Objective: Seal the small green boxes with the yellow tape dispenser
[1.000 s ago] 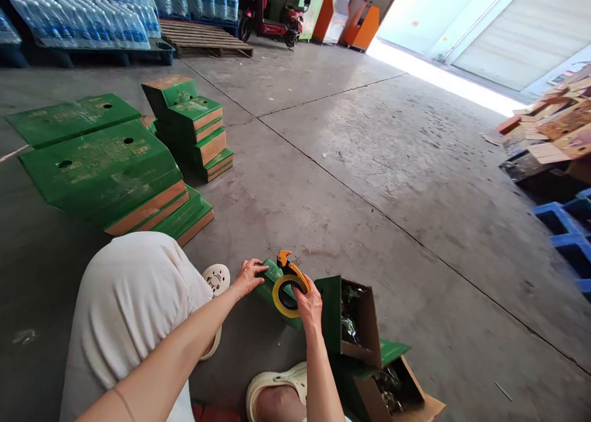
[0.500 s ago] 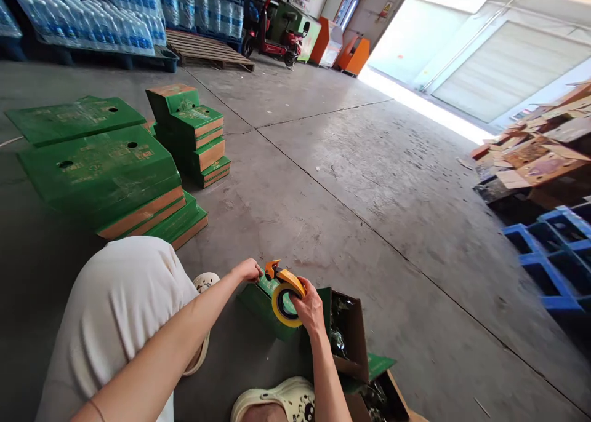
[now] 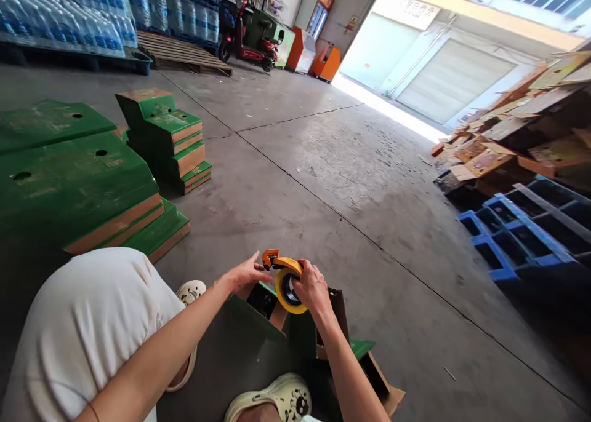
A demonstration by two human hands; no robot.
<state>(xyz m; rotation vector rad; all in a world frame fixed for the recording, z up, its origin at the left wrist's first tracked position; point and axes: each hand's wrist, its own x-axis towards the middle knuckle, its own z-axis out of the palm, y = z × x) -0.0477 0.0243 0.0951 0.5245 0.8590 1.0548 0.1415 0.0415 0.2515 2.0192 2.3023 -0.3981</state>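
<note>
My right hand (image 3: 314, 285) grips an orange tape dispenser (image 3: 290, 263) loaded with a roll of yellow tape (image 3: 281, 294). Just left of the dispenser's head, my left hand (image 3: 244, 274) has its fingers apart, above the near carton. That green carton (image 3: 252, 318) sits on the floor in front of me, with a dark opening facing up; the tape roll hides part of it. Beside my right wrist stands another open carton (image 3: 339, 311), partly covered by the hand. Lower down is a third open carton (image 3: 376, 376), partly behind my forearm.
Flat green cartons (image 3: 78, 182) are stacked at left, with a smaller stack (image 3: 161, 133) behind. Blue plastic pallets (image 3: 521, 231) and a heap of cardboard (image 3: 498, 151) lie at right. Bottled water packs (image 3: 60, 25), a wooden pallet (image 3: 184, 50) and a red scooter (image 3: 252, 40) stand at the back.
My left hand has gone from closed at the near carton's edge to spread fingers. This carton now shows a dark opening where green cardboard faced up. The view has swung right.
</note>
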